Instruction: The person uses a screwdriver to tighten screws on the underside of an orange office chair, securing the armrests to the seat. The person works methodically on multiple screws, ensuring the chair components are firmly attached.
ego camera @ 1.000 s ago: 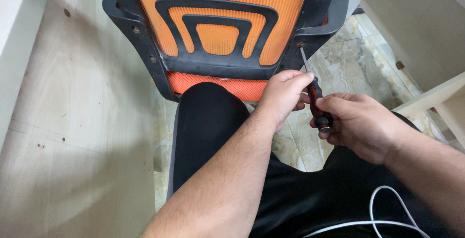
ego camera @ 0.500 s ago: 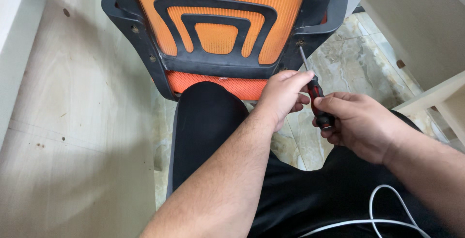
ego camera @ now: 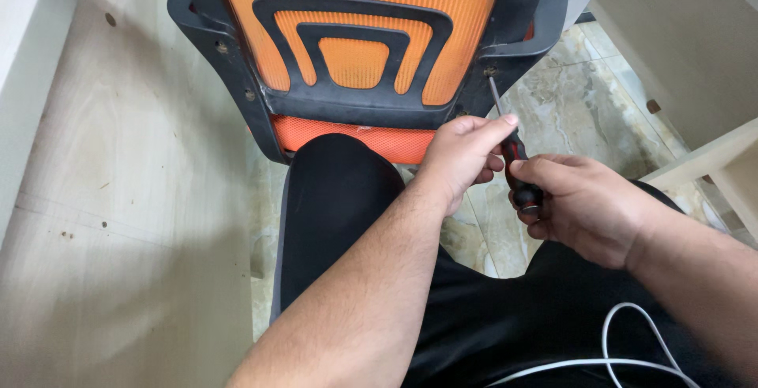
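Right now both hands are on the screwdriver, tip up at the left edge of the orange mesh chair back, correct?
Not quite. The head view shows the screwdriver tip at the right edge of the orange mesh chair back, against its black frame. The rest holds: the left hand and the right hand both grip it.

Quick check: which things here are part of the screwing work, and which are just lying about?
In use:
screwdriver, held by left hand and right hand
orange chair back
screw

Lying about:
wooden panel
white cable
pale board
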